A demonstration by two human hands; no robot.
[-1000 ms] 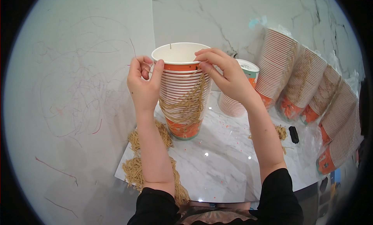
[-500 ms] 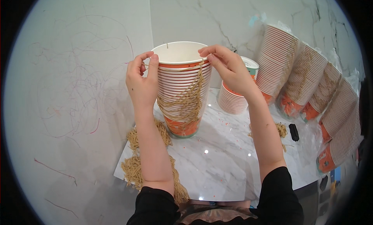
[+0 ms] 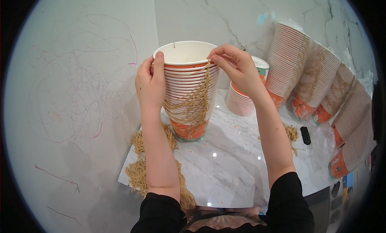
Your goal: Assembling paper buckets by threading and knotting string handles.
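A tall stack of white and orange paper buckets [image 3: 185,78] stands upright in front of me. My left hand [image 3: 151,82] holds its left side, thumb against the top rim and fingers behind. At the right of the rim, my right hand [image 3: 235,66] pinches a tan string [image 3: 208,63] between thumb and fingertips. Several tan strings [image 3: 193,106] hang looped down the front and right side of the stack. A short string end pokes over the far rim. Heaps of the same tan string [image 3: 138,174] lie under and beside my left forearm.
A shorter bucket stack [image 3: 240,100] with a green-and-white container [image 3: 261,68] stands behind my right hand. Several plastic-wrapped stacks [image 3: 287,60] lean along the right. A black object [image 3: 305,135] and a small string bundle [image 3: 290,133] lie on the marbled table [image 3: 237,168].
My left hand has moved from pinching at the rim to wrapping around the stack's side. My right fingertips have drawn together on the string at the right rim.
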